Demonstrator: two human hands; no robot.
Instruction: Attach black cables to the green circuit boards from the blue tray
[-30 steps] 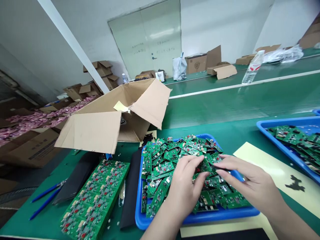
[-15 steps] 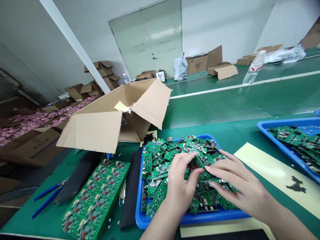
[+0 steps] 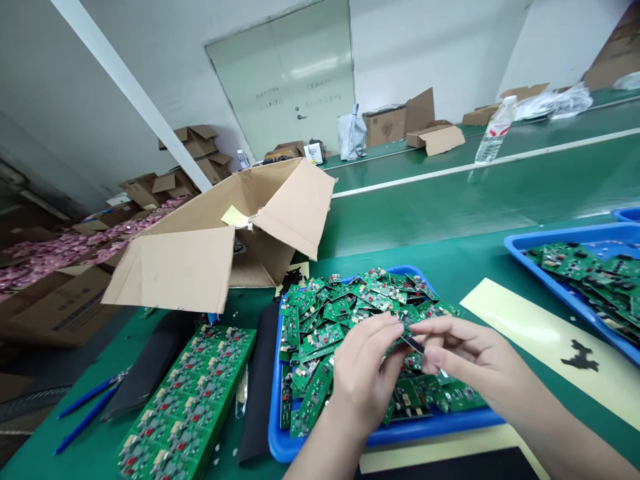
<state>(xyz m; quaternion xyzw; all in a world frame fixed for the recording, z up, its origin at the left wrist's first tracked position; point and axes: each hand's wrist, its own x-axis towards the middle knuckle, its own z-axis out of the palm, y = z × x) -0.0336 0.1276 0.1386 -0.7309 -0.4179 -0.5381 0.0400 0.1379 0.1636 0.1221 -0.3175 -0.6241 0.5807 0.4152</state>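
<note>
Over the blue tray [image 3: 373, 437], both my hands meet around one small circuit board [image 3: 406, 337], tilted and mostly hidden by fingers. A narrow black strip [image 3: 414, 345] shows along it. My left hand [image 3: 367, 370] pinches the board's near-left side between thumb and fingers. From the right, my right hand [image 3: 473, 360] closes thumb and fingers at the end with the black strip. Beneath them, loose green circuit boards [image 3: 320, 340] with red, white and black parts heap up in the tray.
Left of the tray lie a black sheet [image 3: 260, 393], stacked board panels [image 3: 190, 407] and blue-handled pliers [image 3: 87, 407]. An open carton [image 3: 170, 267] stands behind. At right are yellow backing paper [image 3: 520, 327] with black pieces [image 3: 580, 355] and another blue tray [image 3: 555, 287].
My right hand has turned, its fingers drawing in closer to the board and my left fingertips. The black strip now shows more plainly. The view has shifted slightly.
</note>
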